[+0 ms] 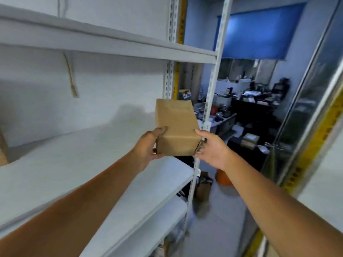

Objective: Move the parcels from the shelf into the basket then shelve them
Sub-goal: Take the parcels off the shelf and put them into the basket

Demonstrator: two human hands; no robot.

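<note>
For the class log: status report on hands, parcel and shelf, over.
Left hand and right hand grip brown parcel from both sides. Parcel held at right end of white shelf. Upright post close behind parcel.

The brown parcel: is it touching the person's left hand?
Touching. The head view shows the left hand gripping the brown parcel, thumb on its top, fingers beneath.

Plain brown cardboard parcel (176, 128) between the hands, unprinted. Pale grey-white shelf (92, 164) under the left hand (148, 147), matching grey-white board (111, 47) above. White perforated upright (213, 86) just behind the parcel. Bright blue blind (259, 32) high beyond the right hand (213, 151). Yellow strip with dark markings (313, 145) right of it. Orange object (222, 178) below that hand.
</note>
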